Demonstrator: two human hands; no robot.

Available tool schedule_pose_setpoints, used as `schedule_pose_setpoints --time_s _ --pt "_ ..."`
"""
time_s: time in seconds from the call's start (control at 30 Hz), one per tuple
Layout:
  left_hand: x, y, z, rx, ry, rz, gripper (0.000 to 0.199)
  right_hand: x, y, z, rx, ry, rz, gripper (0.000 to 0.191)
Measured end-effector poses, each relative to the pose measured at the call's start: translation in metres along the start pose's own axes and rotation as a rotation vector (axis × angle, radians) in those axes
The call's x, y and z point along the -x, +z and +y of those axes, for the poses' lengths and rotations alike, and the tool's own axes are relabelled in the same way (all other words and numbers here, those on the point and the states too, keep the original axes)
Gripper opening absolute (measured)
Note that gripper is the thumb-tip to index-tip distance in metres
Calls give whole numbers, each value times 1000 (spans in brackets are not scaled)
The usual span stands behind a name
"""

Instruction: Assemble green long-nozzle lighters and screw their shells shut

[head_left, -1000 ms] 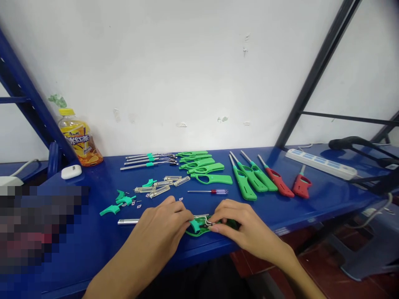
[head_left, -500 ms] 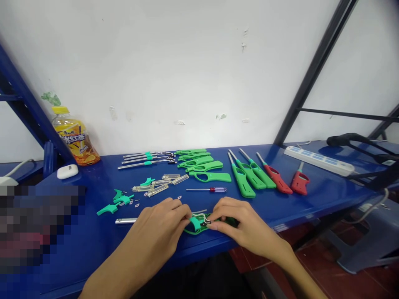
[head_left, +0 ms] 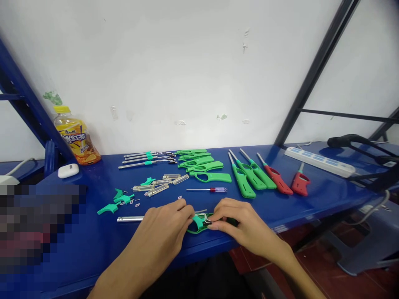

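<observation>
An opened green stick lighter [head_left: 196,229] lies at the table's front edge, its inside facing up and its metal tube [head_left: 129,219] pointing left. My left hand [head_left: 170,224] is closed around its front, by the teal trigger [head_left: 197,223], and hides part of the tube. With thumb and forefinger, my right hand [head_left: 238,218] pinches a small black part [head_left: 207,223] with white wires inside the shell. My right fingers cover much of the handle. Behind my hands lie a screwdriver [head_left: 215,189], several clear fuel tanks [head_left: 158,190] and loose teal triggers [head_left: 108,209].
Green shell halves [head_left: 215,177] and metal tubes with wires [head_left: 137,164] lie along the wall. Whole green lighters [head_left: 243,182] and red lighters [head_left: 279,180] are at right, near a power strip [head_left: 319,161]. A drink bottle [head_left: 77,139] and white case [head_left: 68,170] stand left.
The lighter and my left hand have shifted slightly right. My right hand keeps its pinch in nearly the same place. The loose parts on the table lie as before.
</observation>
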State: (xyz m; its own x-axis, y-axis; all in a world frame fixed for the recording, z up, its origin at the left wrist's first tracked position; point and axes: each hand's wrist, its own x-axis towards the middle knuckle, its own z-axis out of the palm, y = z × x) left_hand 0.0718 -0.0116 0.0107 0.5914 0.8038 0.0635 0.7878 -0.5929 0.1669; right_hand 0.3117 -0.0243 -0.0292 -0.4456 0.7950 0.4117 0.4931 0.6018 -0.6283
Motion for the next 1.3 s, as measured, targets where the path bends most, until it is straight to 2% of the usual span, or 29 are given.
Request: schedule_pose_setpoints --time_s 0.13,0.23,0.47,0.73,0.93,1.03,1.3 --pt "0 0 -1 42 24 -3 28 0 0 1 0 22 -11 17" --pt "0 2 -1 -14 39 -1 32 1 0 2 0 28 -23 17" --pt "1 2 -5 28 86 61 36 2 1 0 7 15 -14 17" --pt "-2 1 -4 -2 22 24 29 1 1 0 15 31 21 17" --pt "-4 8 -9 -57 69 107 36 1 2 -1 22 67 56 20" --pt "-3 10 -12 -76 87 114 43 1 3 -1 30 54 66 20" --pt "-4 8 -17 -5 104 104 41 1 3 -1 43 -22 77 10"
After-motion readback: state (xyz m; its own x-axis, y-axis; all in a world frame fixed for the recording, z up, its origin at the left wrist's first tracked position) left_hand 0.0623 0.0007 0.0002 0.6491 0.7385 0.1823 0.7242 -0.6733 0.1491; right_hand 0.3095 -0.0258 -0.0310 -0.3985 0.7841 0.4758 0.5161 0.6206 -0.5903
